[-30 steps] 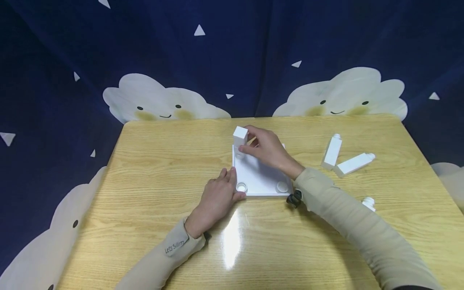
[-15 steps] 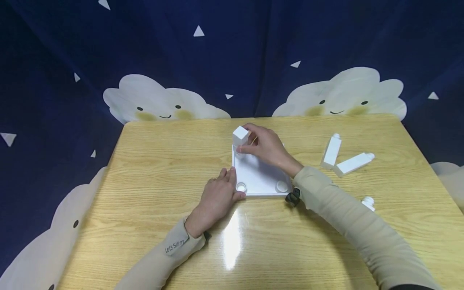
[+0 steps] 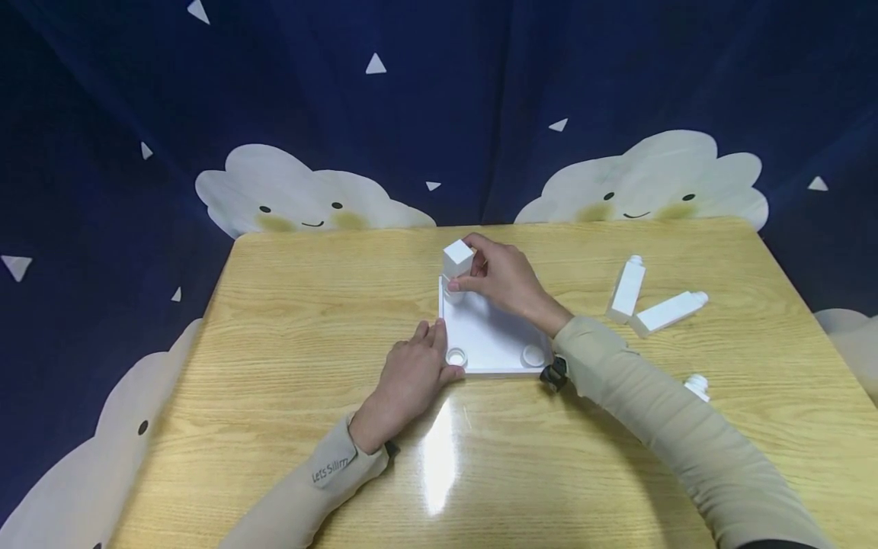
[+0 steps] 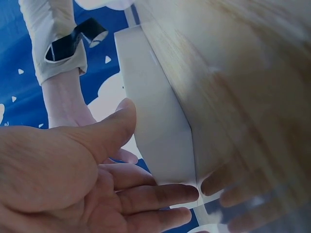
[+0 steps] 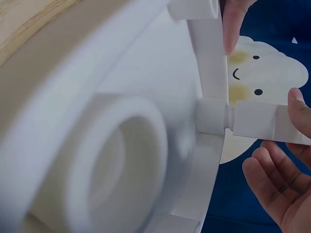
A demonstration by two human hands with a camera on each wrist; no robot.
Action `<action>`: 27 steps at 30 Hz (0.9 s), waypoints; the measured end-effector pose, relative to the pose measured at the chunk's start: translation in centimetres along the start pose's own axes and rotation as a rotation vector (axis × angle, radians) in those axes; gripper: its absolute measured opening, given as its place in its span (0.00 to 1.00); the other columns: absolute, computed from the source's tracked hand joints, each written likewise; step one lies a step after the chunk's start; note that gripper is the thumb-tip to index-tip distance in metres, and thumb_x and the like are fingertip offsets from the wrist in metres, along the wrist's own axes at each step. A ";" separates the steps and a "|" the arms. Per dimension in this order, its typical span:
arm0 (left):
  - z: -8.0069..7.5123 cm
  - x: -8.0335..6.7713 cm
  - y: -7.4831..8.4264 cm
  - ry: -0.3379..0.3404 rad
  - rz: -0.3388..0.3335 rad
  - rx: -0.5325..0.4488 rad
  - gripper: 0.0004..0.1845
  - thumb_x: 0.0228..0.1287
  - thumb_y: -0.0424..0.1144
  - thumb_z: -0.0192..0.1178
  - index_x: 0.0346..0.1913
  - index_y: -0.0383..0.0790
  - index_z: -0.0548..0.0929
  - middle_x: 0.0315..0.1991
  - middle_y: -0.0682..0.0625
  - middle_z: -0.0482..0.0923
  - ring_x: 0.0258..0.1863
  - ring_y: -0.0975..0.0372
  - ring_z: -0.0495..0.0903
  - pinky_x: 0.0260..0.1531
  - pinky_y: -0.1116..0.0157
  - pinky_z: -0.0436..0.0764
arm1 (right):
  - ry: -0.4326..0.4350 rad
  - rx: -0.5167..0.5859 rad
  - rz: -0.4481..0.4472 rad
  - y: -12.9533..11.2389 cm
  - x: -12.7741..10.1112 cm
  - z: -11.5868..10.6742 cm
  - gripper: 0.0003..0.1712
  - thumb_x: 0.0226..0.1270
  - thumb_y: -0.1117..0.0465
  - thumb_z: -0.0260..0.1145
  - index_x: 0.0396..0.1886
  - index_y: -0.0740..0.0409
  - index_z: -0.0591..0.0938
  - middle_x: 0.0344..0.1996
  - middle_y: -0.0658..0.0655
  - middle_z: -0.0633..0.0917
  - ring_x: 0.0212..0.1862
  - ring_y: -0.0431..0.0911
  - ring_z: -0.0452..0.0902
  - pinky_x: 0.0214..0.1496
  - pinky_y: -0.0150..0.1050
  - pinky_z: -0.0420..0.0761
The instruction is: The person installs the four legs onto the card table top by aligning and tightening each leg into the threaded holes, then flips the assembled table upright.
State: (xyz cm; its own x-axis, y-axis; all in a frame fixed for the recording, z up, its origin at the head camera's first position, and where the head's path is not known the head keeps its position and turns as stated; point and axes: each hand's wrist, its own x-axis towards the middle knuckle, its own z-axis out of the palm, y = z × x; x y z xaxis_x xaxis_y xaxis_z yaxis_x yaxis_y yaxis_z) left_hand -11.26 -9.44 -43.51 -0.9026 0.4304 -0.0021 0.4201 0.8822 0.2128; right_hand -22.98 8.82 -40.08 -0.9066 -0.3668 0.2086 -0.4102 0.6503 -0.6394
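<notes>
A white square panel (image 3: pixel 494 332) with a raised rim lies on the wooden table, round sockets at its corners. In its far left socket (image 5: pixel 212 115) stands a white table leg (image 3: pixel 457 263), square-sided and upright. My right hand (image 3: pixel 504 278) pinches this leg between thumb and fingers near the top. At the near left corner, my left hand (image 3: pixel 411 374) rests with fingers along the panel's left edge and thumb at the front edge. The left wrist view shows its extended fingers (image 4: pixel 155 196) against the panel's side. A near left socket (image 3: pixel 456 357) and a near right socket (image 3: pixel 533 356) hold nothing.
To the right lie two loose white legs, one pointing away (image 3: pixel 627 290) and one angled rightward (image 3: pixel 668 313), both with threaded ends. Another threaded leg (image 3: pixel 697 386) is mostly hidden behind the right sleeve (image 3: pixel 658 412). A dark blue curtain (image 3: pixel 480 114) hangs behind the table.
The leg has turned about its upright axis, its top face now showing as a diamond. My right fingers have shifted slightly with it. My left hand and the panel stay in place.
</notes>
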 end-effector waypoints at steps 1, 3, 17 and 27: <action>0.0 0.0 0.0 0.002 0.000 0.000 0.46 0.64 0.58 0.63 0.70 0.22 0.66 0.65 0.34 0.73 0.66 0.42 0.71 0.50 0.45 0.80 | 0.000 -0.002 0.001 0.0 0.0 0.0 0.31 0.52 0.50 0.82 0.53 0.52 0.80 0.25 0.50 0.80 0.27 0.45 0.73 0.32 0.41 0.71; 0.0 0.0 0.0 0.007 0.003 0.000 0.46 0.64 0.58 0.64 0.70 0.22 0.66 0.65 0.34 0.74 0.66 0.42 0.71 0.49 0.45 0.80 | 0.000 -0.002 0.003 0.0 0.0 0.0 0.31 0.52 0.50 0.82 0.53 0.52 0.80 0.25 0.50 0.81 0.27 0.45 0.73 0.32 0.41 0.71; -0.2 0.0 0.0 -0.014 0.004 -0.013 0.46 0.64 0.58 0.63 0.71 0.22 0.65 0.66 0.33 0.72 0.67 0.41 0.70 0.51 0.44 0.80 | 0.005 -0.006 0.006 0.1 0.1 -0.2 0.27 0.53 0.52 0.81 0.50 0.52 0.80 0.25 0.50 0.82 0.28 0.45 0.75 0.32 0.41 0.73; -0.2 -0.1 0.1 -0.010 -0.002 -0.033 0.45 0.64 0.57 0.64 0.70 0.22 0.65 0.66 0.33 0.72 0.67 0.41 0.70 0.51 0.43 0.79 | -0.028 0.018 0.035 -0.1 -0.1 -0.7 0.23 0.59 0.56 0.78 0.51 0.55 0.80 0.29 0.51 0.86 0.31 0.45 0.79 0.35 0.41 0.75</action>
State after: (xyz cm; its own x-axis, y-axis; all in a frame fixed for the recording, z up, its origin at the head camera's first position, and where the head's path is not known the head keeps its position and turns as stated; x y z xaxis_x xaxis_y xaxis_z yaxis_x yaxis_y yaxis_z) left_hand -11.19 -9.45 -43.35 -0.9023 0.4310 -0.0125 0.4152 0.8763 0.2445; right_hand -22.90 9.26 -39.57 -0.9170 -0.3630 0.1651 -0.3764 0.6509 -0.6593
